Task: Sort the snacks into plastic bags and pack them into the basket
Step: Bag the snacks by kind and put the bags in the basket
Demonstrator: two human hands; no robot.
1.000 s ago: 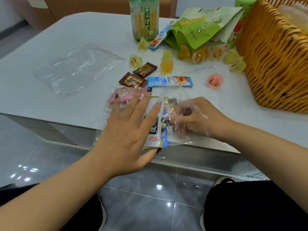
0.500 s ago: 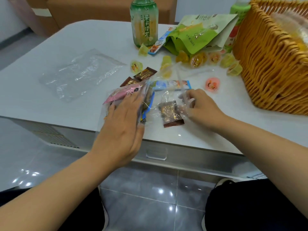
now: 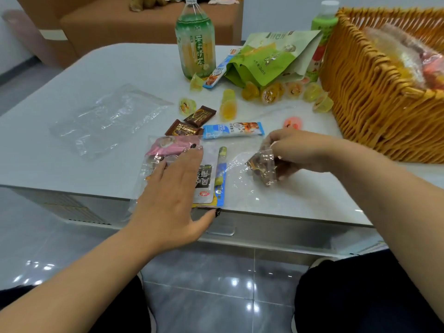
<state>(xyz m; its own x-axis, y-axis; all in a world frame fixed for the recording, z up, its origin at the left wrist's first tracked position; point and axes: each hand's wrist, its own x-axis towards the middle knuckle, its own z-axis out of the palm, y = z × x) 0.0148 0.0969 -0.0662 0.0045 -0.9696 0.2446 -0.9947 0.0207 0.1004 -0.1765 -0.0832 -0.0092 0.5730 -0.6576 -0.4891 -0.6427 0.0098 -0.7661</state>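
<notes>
The bench [image 3: 72, 145] is white and carries everything; your knees sit below its near edge. The wicker basket [image 3: 374, 97] stands at the far right, already holding bagged snacks, with a green-capped bottle [image 3: 323, 25] just behind its left corner. A large green tea bottle [image 3: 195, 42] stands upright at the far centre; its label is in Chinese characters. To its right lies an opened green snack pouch [image 3: 269, 58], marked "260" in small print. An empty plastic bag [image 3: 105, 118] lies flat at the left, apart from the rest.

The plastic bag [image 3: 240, 164] you are filling lies at the near edge, between your two hands. Your left hand [image 3: 173, 195] rests flat on it with fingers straight, pressing down the packets inside: a pink one [image 3: 168, 146], a white one with black Chinese writing and a blue stick beside it. Your right hand [image 3: 298, 152] grips a brown wrapped candy [image 3: 263, 168] through the bag's film at the bag's right end.

Just beyond the bag lie a blue sachet [image 3: 233, 129] reading "NESCAFE" in part, and two brown chocolates [image 3: 192, 122], one reading "Soft-Centered". A scatter of yellow jelly cups [image 3: 271, 93] lies between the pouch and the basket, and one pink jelly cup [image 3: 292, 123] sits just beyond your right hand.
</notes>
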